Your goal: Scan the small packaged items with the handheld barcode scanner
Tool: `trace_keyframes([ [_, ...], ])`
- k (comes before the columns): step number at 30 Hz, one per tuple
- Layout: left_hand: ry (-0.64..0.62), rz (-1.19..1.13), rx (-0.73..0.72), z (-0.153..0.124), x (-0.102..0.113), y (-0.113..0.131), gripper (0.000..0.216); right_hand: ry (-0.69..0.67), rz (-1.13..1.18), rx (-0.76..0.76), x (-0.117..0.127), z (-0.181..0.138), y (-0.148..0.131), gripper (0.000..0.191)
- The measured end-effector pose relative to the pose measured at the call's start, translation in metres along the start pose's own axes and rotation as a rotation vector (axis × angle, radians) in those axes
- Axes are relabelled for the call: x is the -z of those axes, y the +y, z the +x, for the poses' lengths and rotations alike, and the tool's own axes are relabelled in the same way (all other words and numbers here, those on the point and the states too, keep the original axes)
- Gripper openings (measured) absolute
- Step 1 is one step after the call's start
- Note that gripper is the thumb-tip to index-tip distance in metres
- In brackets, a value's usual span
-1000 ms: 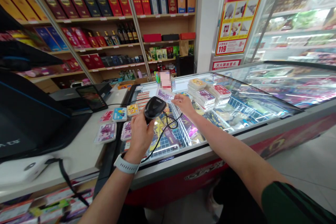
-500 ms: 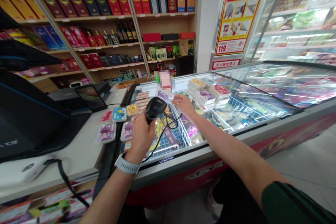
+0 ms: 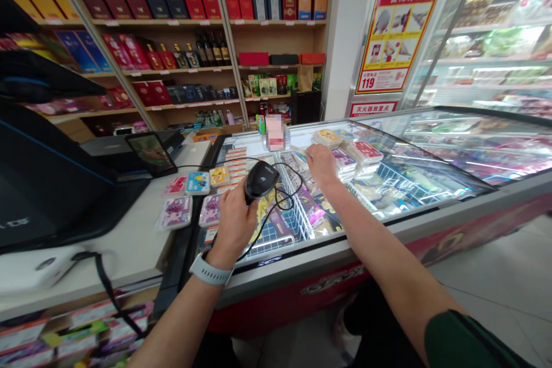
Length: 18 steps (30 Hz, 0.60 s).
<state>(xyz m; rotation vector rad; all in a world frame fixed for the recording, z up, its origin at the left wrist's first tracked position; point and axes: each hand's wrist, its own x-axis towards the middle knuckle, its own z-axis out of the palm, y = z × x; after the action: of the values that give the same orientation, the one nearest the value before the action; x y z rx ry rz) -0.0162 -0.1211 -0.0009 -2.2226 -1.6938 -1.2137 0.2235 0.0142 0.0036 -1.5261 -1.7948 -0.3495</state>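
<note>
My left hand (image 3: 236,215), with a pale watch on its wrist, is wrapped around a black barcode scanner (image 3: 261,179). The scanner's dark cord (image 3: 264,231) loops over the freezer's glass top. Farther right, my right hand (image 3: 322,164) has its fingers drawn together just left of the stacked flat plastic packs (image 3: 366,152). Whatever lies in those fingers, if anything, cannot be made out. Left of the scanner are a purple pack (image 3: 209,210) on the freezer edge, another purple pack (image 3: 176,213) on the counter, a blue pack (image 3: 198,183) and a yellow pack (image 3: 219,175).
The glass-topped freezer (image 3: 276,257) holds wire baskets of goods. On the counter (image 3: 142,250) stand a small screen (image 3: 150,153) and a white device (image 3: 38,273). A pixelated upright item (image 3: 276,133) stands at the freezer's back. Shelves of boxes and bottles line the wall.
My right hand has moved right, from near the scanner to the stacked packs; the purple-printed pack it held is no longer clearly visible. My left hand still grips the scanner.
</note>
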Motion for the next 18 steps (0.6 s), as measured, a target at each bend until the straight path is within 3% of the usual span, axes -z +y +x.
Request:
trace_keyframes([
  [5, -0.01, -0.039, -0.016, -0.002, 0.002, -0.001, 0.049, -0.111, -0.22, 0.024, -0.009, 0.001, 0.003, 0.028],
  [11, 0.025, -0.07, -0.016, -0.004, 0.004, -0.001, 0.052, -0.163, -0.266, 0.022, -0.018, -0.004, 0.004, 0.033],
  [15, 0.045, -0.125, -0.017, -0.006, 0.006, 0.001, 0.05, -0.128, -0.096, 0.094, -0.015, -0.006, -0.01, 0.028],
  [18, 0.059, -0.168, -0.022, -0.008, 0.008, 0.0, 0.052, -0.228, 0.279, 0.285, -0.024, -0.006, -0.042, 0.023],
])
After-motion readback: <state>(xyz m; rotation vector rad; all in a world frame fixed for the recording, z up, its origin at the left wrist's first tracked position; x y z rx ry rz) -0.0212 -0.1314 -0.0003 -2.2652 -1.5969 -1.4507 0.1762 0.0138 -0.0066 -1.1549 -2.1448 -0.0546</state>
